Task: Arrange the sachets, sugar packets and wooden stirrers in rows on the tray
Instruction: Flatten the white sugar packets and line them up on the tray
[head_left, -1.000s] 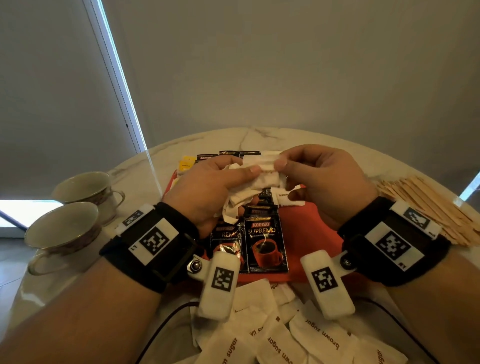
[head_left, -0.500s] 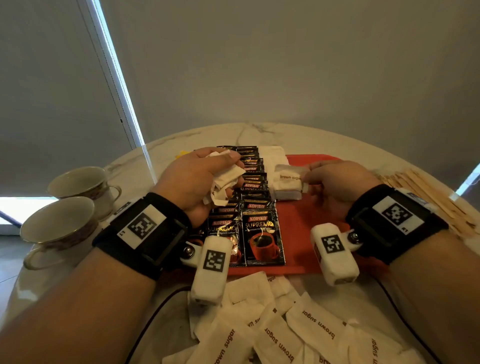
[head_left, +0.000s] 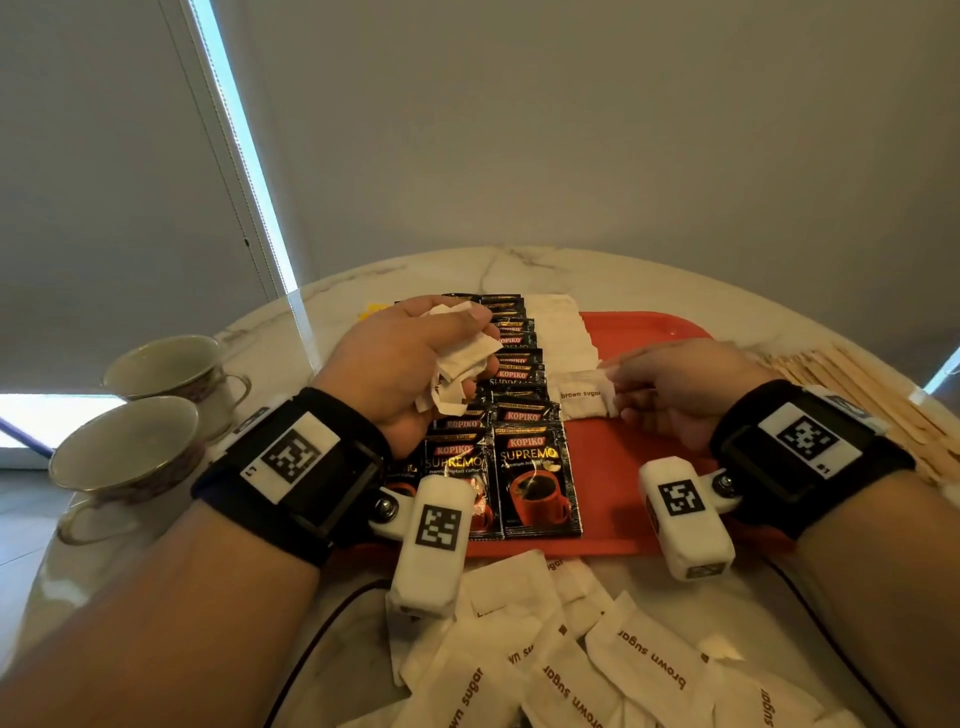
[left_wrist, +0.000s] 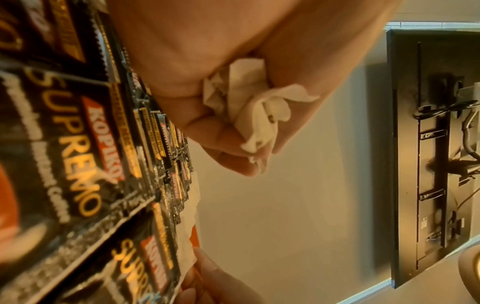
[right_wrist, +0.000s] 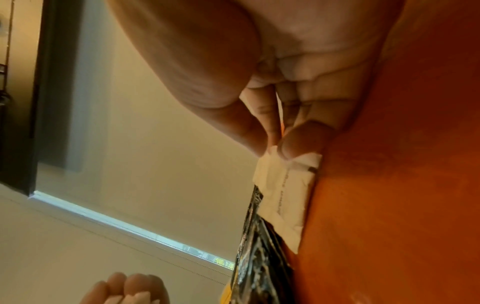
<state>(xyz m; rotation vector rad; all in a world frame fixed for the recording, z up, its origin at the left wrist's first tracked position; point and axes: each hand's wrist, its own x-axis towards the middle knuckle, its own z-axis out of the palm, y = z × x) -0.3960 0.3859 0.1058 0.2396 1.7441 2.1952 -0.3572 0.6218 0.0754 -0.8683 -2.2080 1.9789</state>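
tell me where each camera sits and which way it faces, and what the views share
Head: on the person's head, looking forward and down at the table and red tray; both forearms, left hand and right hand show.
Left wrist: under the left wrist, looking along the palm at the fingers gripping crumpled packets, with the coffee sachets beside.
Right wrist: under the right wrist, looking along the fingers pinching a sugar packet on the tray.
Shared: every view shows the sachet rows; each wrist view glimpses the other hand's fingertips.

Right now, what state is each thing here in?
Left hand: grips a bunch of sugar packets.
Right hand: pinches one brown sugar packet on the red tray.
Coffee sachets: lying in overlapping rows.
Wooden stirrers: off the tray.
Cups: upright.
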